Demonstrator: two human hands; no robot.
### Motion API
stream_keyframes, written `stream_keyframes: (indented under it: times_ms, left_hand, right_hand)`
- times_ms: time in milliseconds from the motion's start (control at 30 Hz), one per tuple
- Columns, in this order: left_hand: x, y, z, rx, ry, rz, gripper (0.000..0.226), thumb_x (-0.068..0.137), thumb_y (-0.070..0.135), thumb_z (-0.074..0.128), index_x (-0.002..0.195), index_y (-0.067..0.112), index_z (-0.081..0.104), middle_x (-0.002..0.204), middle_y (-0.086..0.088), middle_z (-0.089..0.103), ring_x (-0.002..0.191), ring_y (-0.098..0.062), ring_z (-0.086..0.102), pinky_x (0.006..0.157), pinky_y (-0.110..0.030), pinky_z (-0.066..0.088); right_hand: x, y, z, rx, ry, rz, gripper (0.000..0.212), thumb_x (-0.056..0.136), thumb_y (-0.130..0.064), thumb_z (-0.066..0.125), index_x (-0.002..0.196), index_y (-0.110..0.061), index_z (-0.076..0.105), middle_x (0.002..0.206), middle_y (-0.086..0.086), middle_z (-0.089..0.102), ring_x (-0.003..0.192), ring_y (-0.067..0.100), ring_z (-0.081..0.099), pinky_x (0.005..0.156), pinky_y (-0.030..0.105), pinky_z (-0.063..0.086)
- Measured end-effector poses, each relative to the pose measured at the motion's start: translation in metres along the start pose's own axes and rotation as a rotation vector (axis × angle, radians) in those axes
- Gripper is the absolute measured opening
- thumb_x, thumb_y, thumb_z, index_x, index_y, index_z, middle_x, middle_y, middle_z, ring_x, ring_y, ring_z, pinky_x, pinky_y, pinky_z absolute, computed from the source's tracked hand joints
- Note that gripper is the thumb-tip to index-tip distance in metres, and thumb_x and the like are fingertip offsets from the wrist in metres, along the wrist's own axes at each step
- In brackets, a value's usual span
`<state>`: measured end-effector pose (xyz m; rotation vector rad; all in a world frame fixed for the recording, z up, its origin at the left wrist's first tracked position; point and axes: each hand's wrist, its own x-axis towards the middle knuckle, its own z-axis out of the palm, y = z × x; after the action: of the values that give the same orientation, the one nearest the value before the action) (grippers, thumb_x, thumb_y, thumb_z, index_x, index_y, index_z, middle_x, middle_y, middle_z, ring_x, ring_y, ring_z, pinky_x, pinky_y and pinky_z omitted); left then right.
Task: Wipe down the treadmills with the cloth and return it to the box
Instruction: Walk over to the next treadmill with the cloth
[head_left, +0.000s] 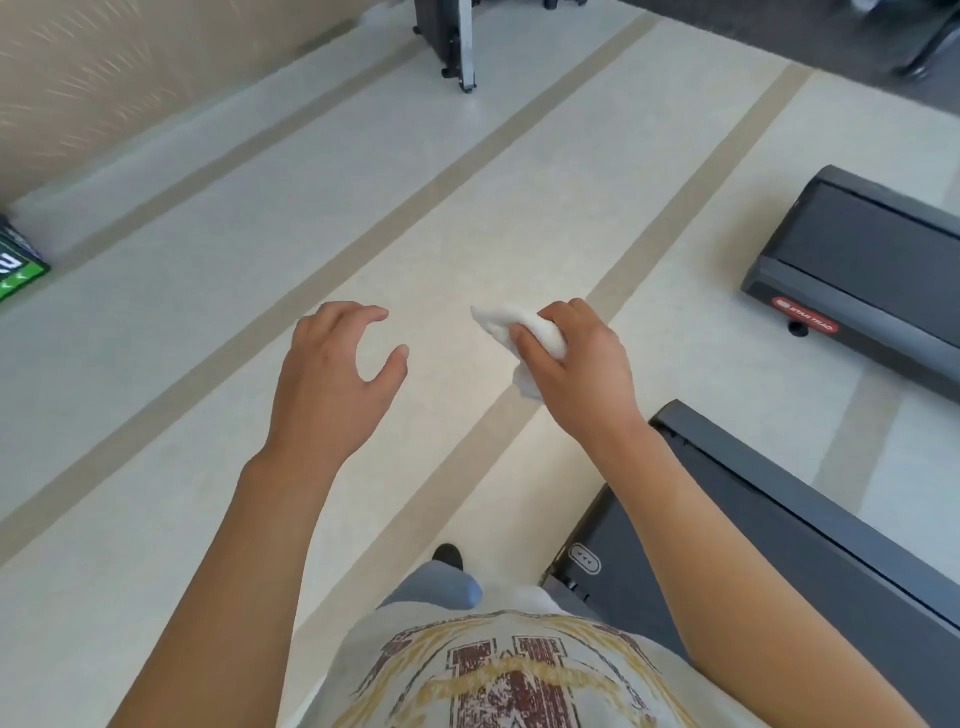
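Over the pale floor, right hand: my right hand (582, 364) is out in front of me, fingers and thumb curled round the white cloth (519, 338), bunched up in my grip.
Cloth: one end pokes out past my fingertips toward my left hand, and a smaller fold hangs out below my thumb; it touches nothing but my hand.
Left hand: my left hand (332, 364) is held level with the right, well apart from the cloth, palm down, fingers loosely curved and spread from the thumb, holding nothing.
Arms: both forearms are bare and reach forward from my printed T-shirt (519, 670).
Near treadmill: the dark rear end of a treadmill (779, 561) sits just beside me on my right, under my right forearm.
Far treadmill: a second treadmill (862, 270) lies further off to the right, with a red label on its end cap.
Floor: the floor (208, 322) is cream with tan stripes running away from me.
Foot: one dark shoe (448, 555) shows below my trouser leg.
Left edge: a green and black object (18, 265) is cut off by the frame; I cannot tell what it is.
Far end: a dark wheeled stand (447, 41) stands near the beige wall (130, 67).
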<state>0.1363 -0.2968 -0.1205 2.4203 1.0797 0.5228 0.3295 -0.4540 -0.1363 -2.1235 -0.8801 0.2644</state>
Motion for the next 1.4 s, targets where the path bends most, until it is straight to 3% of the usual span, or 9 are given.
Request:
stream_keyframes:
  times_ms: [167, 467, 700, 1133, 1400]
  left_hand:
    - [0.056, -0.037, -0.02, -0.024, -0.055, 0.071, 0.039, 0.099, 0.037, 0.068, 0.135, 0.023, 0.065, 0.136, 0.008, 0.059, 0.129, -0.02, 0.048, 0.096, -0.03, 0.04]
    - [0.09, -0.083, -0.031, -0.138, -0.036, 0.049, 0.039, 0.099, 0.037, 0.068, 0.135, 0.023, 0.064, 0.136, 0.007, 0.059, 0.13, -0.02, 0.048, 0.098, -0.029, 0.041]
    - [0.127, -0.091, -0.026, -0.152, -0.045, 0.054, 0.04, 0.099, 0.037, 0.068, 0.136, 0.022, 0.064, 0.137, 0.005, 0.059, 0.131, -0.021, 0.048, 0.1, -0.03, 0.04]
    - [0.251, 0.002, 0.07, -0.17, -0.148, 0.189, 0.038, 0.099, 0.037, 0.067, 0.135, 0.024, 0.064, 0.137, 0.006, 0.057, 0.132, -0.019, 0.047, 0.098, -0.029, 0.04]
    - [0.336, 0.093, 0.135, -0.136, -0.194, 0.209, 0.038, 0.099, 0.036, 0.068, 0.135, 0.023, 0.064, 0.137, 0.006, 0.058, 0.134, -0.019, 0.048, 0.101, -0.025, 0.036]
  right_hand:
    - [0.029, -0.036, 0.032, -0.005, 0.085, 0.058, 0.022, 0.101, -0.047, 0.057, 0.095, -0.027, 0.062, 0.092, -0.01, 0.056, 0.078, 0.009, 0.059, 0.069, 0.041, 0.053]
    - [0.068, -0.074, 0.058, -0.077, 0.059, 0.068, 0.024, 0.102, -0.048, 0.056, 0.096, -0.026, 0.062, 0.095, -0.01, 0.057, 0.08, 0.009, 0.06, 0.072, 0.042, 0.055]
    - [0.099, -0.072, 0.065, -0.075, 0.09, 0.063, 0.023, 0.102, -0.048, 0.056, 0.098, -0.026, 0.063, 0.094, -0.009, 0.058, 0.08, 0.008, 0.059, 0.07, 0.037, 0.053]
    - [0.197, 0.028, 0.001, -0.055, 0.208, 0.188, 0.017, 0.101, -0.041, 0.059, 0.097, -0.026, 0.063, 0.094, -0.008, 0.057, 0.081, 0.004, 0.057, 0.065, 0.027, 0.041]
    - [0.285, 0.103, -0.065, -0.023, 0.22, 0.234, 0.02, 0.102, -0.044, 0.058, 0.098, -0.025, 0.063, 0.095, -0.008, 0.057, 0.079, 0.007, 0.057, 0.066, 0.03, 0.045]
